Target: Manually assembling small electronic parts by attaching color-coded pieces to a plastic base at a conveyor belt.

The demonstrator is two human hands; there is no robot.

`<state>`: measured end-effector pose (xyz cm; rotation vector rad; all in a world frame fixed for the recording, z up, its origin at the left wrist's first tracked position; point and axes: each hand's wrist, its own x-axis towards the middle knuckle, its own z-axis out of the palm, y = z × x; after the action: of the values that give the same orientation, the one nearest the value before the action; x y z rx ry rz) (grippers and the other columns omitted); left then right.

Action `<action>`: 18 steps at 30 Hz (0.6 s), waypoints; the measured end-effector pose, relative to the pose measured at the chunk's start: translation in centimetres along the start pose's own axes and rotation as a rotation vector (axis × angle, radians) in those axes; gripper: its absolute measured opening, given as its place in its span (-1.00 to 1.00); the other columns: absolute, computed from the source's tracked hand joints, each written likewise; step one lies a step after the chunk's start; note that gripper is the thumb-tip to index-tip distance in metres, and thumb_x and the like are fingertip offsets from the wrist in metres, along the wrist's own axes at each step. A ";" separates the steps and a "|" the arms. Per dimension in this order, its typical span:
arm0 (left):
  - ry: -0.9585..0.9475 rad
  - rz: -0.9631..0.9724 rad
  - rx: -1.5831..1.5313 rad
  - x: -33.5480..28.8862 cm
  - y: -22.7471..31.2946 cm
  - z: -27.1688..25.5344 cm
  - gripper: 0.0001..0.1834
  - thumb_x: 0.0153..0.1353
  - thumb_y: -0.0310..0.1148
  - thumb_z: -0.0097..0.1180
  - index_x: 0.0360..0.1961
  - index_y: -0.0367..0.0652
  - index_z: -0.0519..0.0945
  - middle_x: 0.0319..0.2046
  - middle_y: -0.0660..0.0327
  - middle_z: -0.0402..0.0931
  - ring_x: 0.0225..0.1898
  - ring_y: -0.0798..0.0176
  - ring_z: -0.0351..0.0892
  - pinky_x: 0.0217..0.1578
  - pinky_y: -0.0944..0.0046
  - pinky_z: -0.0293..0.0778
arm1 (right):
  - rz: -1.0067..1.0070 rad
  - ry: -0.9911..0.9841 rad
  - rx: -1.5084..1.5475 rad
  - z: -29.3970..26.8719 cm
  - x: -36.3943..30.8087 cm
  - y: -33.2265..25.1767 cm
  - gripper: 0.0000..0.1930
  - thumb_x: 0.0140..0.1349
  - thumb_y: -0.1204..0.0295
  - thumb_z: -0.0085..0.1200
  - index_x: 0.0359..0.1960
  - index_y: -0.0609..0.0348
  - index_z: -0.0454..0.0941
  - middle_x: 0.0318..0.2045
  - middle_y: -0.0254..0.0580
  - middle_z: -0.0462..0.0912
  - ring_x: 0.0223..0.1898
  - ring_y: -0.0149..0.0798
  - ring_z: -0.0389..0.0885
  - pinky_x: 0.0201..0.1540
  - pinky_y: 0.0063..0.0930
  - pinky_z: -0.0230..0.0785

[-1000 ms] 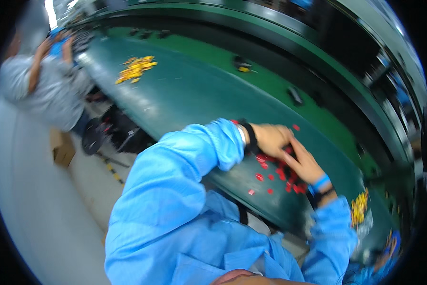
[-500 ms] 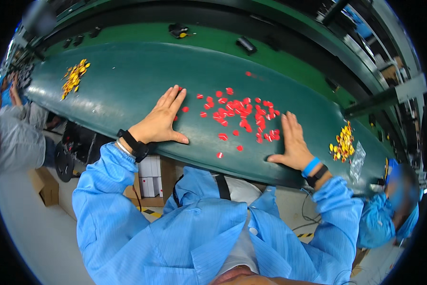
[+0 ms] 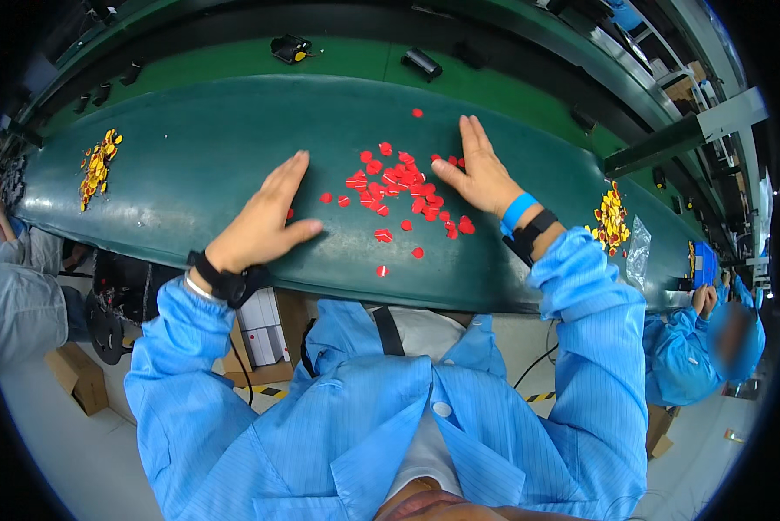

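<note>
Small red pieces [image 3: 397,180], several with pale lines on them, lie in a loose pile on the dark green mat [image 3: 225,130] in front of me. My left hand [image 3: 264,217] is to the left of them, open, its fingers stretched forward and its thumb apart. One red piece shows at that hand's edge. On the pile's right side, my right hand [image 3: 487,176] is open too, its thumb reaching to the pile's edge. A few red pieces show beside this thumb. Neither hand holds anything that I can see.
Yellow and dark pieces form one heap [image 3: 100,169] at far left and another [image 3: 611,219] at right, beside a clear plastic bag [image 3: 638,250]. Black parts [image 3: 422,62] sit on the green strip beyond the mat. Co-workers sit at both sides; a blue bin [image 3: 704,264] stands far right.
My right hand has moved left and farther from me, to the pile's right edge. The red pieces there sit closer together. The whole view has also shifted slightly.
</note>
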<state>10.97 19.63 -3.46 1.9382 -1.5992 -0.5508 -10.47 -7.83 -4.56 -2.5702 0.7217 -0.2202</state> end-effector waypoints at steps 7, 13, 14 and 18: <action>-0.124 0.108 -0.243 -0.8 1.6 3.6 -0.03 0.03 -0.42 0.22 0.37 -0.30 -0.11 0.36 -0.14 -0.11 0.41 -0.08 -0.17 0.35 0.06 -0.11 | -0.398 -0.205 0.211 4.0 -0.4 -6.0 -0.09 0.16 -0.03 0.07 0.27 0.51 0.00 0.29 0.39 0.03 0.37 0.16 -0.03 0.38 -0.24 -0.12; 0.099 -0.026 -0.372 -1.1 0.8 3.0 -0.12 0.09 -0.59 0.09 0.39 -0.19 -0.09 0.36 -0.04 0.00 0.39 0.04 -0.04 0.33 0.09 -0.05 | -0.185 -0.020 -0.035 3.1 5.5 -2.3 -0.15 0.21 -0.08 -0.03 0.26 0.48 0.06 0.29 0.33 0.06 0.35 0.18 0.00 0.36 -0.20 -0.06; 0.084 -0.030 -0.341 -1.2 0.6 3.2 -0.11 0.07 -0.59 0.11 0.39 -0.21 -0.09 0.36 -0.05 0.00 0.39 0.02 -0.03 0.32 0.12 -0.04 | -0.208 -0.051 -0.129 3.5 5.6 -2.3 -0.16 0.21 -0.06 -0.02 0.26 0.47 0.07 0.29 0.32 0.07 0.35 0.21 0.00 0.35 -0.19 -0.05; 0.068 -0.036 -0.249 -0.7 1.1 2.8 -0.05 0.00 -0.52 0.20 0.37 -0.27 -0.07 0.34 -0.12 0.01 0.38 -0.07 -0.02 0.32 0.17 -0.03 | -0.524 -0.300 0.065 4.7 1.1 -6.2 -0.19 0.19 0.02 0.04 0.27 0.41 0.07 0.27 0.31 0.13 0.33 0.17 0.07 0.34 -0.20 0.00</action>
<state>8.25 19.73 -4.92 1.7833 -1.3847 -0.6584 -5.44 -1.95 -5.75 -2.5997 -0.0729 -0.0157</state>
